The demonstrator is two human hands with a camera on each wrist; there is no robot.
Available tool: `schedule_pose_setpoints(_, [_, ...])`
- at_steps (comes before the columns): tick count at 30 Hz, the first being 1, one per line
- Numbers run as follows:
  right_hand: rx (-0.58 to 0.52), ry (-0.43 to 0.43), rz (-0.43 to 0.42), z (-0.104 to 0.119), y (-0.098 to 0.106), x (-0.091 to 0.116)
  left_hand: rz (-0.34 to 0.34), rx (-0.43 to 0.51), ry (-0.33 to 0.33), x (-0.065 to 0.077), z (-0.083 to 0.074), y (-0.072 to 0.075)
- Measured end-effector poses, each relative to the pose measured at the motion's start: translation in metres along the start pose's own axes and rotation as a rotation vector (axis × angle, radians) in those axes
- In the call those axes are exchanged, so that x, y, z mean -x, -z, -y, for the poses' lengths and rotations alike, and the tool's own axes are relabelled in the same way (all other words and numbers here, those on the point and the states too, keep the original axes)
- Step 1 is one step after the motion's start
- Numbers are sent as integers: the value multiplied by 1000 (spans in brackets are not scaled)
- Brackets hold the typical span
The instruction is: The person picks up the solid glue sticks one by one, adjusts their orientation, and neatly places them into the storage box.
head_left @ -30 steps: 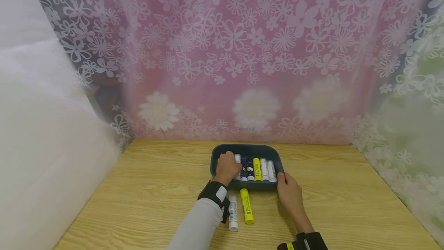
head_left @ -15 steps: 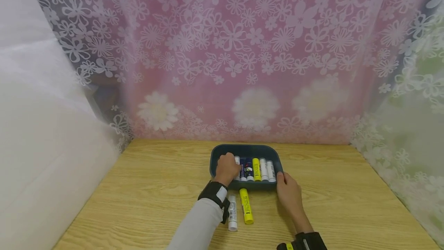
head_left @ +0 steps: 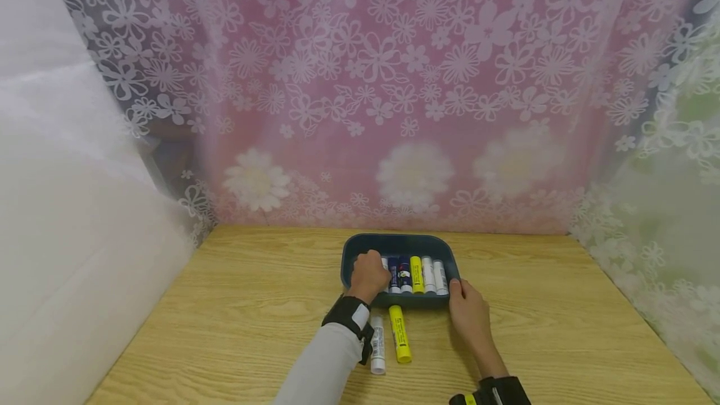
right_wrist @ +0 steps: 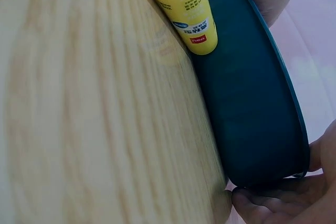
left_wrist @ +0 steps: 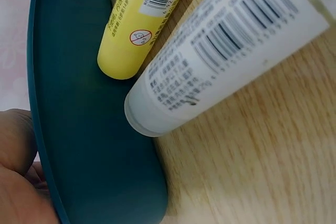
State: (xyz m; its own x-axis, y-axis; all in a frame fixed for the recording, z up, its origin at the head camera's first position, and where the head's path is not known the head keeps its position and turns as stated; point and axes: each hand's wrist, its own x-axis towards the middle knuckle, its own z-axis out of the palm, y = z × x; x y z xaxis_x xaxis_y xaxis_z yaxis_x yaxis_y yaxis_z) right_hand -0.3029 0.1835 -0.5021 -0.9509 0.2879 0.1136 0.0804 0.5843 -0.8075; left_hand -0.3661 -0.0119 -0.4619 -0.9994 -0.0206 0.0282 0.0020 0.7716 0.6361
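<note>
A dark teal tray (head_left: 413, 300) holds a row of glue sticks: white ones (head_left: 440, 277), a yellow one (head_left: 417, 274) and navy ones (head_left: 405, 275). My left hand (head_left: 369, 275) reaches into its left end, fingers curled and mostly hidden, at a white glue stick (head_left: 385, 263) that it appears to pinch. My right hand (head_left: 469, 311) grips the tray's front right corner, thumb at the rim; in the right wrist view its fingers (right_wrist: 262, 203) lie beneath the tray's edge.
In front of the tray, a white glue stick (head_left: 378, 345) and a yellow glue stick (head_left: 400, 334) lie on the wooden table (head_left: 253, 305). A pink floral curtain (head_left: 349, 111) hangs behind the table, with pale sheeting (head_left: 73, 205) at the left.
My left hand and the white glue stick beside it have shifted slightly toward me, lower in the tray. My right hand and the tray stay essentially in place.
</note>
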Motion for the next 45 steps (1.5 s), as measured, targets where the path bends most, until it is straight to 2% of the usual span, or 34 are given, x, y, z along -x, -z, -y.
schedule_pose_setpoints(8, [0,-3,-2,1,1,1,-1,-13,6,-1,1,-1])
schedule_pose_setpoints(19, [-2,0,5,3,2,2,-9,-1,-22,1,2,-1])
schedule_pose_setpoints(36, [-5,-6,1,1,1,1,10,-18,-6,3,2,0])
schedule_pose_setpoints(45, [7,-1,-5,1,1,1,28,-24,-13,-1,1,4])
